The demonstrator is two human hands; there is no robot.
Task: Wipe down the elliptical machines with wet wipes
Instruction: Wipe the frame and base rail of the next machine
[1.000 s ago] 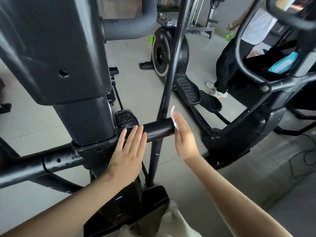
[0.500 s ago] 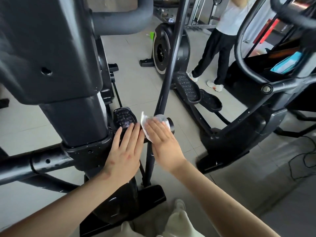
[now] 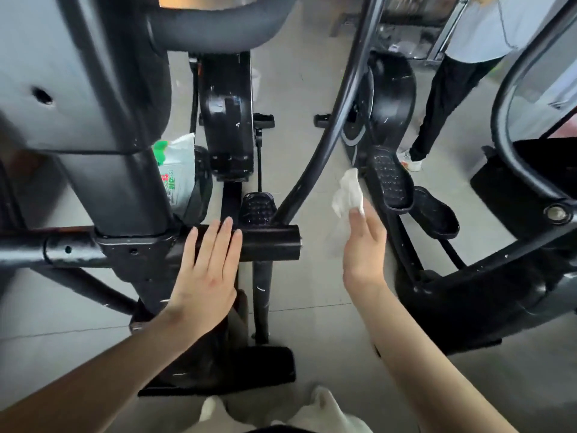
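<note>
- The left hand [image 3: 207, 270] lay flat on the horizontal bar [image 3: 271, 242] of the elliptical machine [image 3: 125, 189], with its fingers straight and together.
- The right hand [image 3: 363, 245] pinched a crumpled white wet wipe [image 3: 348, 195] at its fingertips.
- The wipe projected toward 11 o'clock from that hand.
- The right hand and the wipe were positioned at 3 o'clock of the bar's open end, apart from it.
- A green-topped wipe pack [image 3: 178, 173] stood at 11 o'clock of the left hand, beside the machine's upright column.
- 1 pedal [image 3: 257, 207] lay at 12 o'clock of the bar.
- A second person [image 3: 443, 114] stood at 2 o'clock.
</note>
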